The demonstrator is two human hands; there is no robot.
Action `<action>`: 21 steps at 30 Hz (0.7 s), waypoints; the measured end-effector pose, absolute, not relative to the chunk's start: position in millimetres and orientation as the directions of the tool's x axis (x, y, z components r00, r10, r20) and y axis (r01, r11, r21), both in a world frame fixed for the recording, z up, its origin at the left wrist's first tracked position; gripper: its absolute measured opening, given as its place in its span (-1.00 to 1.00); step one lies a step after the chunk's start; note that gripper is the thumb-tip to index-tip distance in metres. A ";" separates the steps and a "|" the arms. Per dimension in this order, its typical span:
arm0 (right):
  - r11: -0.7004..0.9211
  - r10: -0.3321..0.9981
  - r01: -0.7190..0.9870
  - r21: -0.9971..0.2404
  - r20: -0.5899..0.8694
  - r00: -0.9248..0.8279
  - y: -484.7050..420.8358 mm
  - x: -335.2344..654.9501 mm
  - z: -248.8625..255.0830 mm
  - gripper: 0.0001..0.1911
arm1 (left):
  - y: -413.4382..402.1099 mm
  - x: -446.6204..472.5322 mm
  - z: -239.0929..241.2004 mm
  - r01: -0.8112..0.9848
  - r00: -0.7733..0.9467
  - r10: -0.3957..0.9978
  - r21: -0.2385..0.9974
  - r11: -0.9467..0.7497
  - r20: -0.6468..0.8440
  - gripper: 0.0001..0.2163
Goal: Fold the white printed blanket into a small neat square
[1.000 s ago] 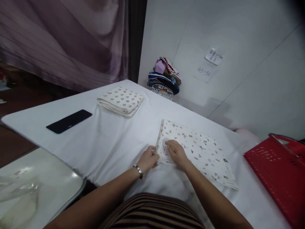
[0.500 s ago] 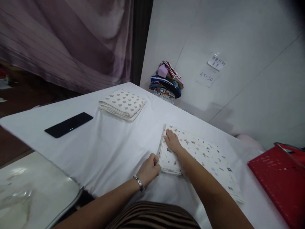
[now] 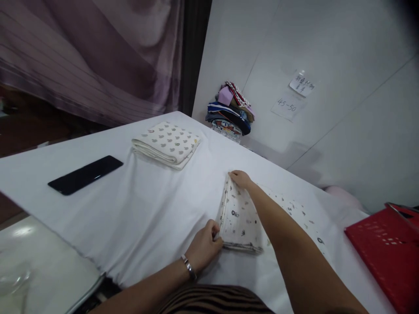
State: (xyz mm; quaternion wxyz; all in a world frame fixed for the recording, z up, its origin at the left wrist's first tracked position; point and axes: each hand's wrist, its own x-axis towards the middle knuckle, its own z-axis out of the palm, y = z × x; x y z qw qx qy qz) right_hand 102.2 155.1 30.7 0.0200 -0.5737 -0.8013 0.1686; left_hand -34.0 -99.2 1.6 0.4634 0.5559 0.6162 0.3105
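Note:
A cream cloth with small dark prints (image 3: 240, 218) lies folded on the white table (image 3: 147, 205) in front of me. My left hand (image 3: 204, 245), with a bracelet at the wrist, pinches the cloth's near left corner. My right hand (image 3: 240, 179) reaches over the cloth and grips its far left corner, with the forearm lying across the fabric. The cloth's right part is partly hidden by that arm.
A second folded cream cloth with grey prints (image 3: 166, 144) lies farther back on the left. A black phone (image 3: 85, 174) lies near the table's left edge. A pile of coloured fabrics (image 3: 231, 111) stands against the wall. A red basket (image 3: 389, 248) sits at the right.
My right hand has slid from the cloth's near edge to its far left corner. My left hand kept hold of the near corner. The view shifted slightly.

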 end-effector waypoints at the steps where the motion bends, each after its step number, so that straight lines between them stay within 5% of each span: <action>1: 0.283 0.922 0.916 -0.286 -0.183 -0.342 159.1 100.4 32.4 -0.52 | -99.3 -34.0 2.0 0.406 0.044 0.973 0.894 0.192 -0.229 -0.90; 10: 0.263 0.955 0.941 -0.210 -0.084 -0.286 160.7 84.8 27.6 -0.44 | -100.3 -38.3 8.2 0.394 0.079 0.966 0.897 0.198 -0.247 -0.89; 15: 0.258 0.966 0.945 -0.201 0.038 -0.255 169.8 63.8 33.2 -0.35 | -93.4 -62.2 22.7 0.439 -0.025 0.979 0.878 0.192 -0.201 -0.89; 21: 0.283 0.958 0.951 -0.128 0.001 -0.285 176.7 36.6 19.6 -0.38 | -83.3 -87.5 24.4 0.530 -0.138 0.949 0.788 0.312 -0.284 -0.91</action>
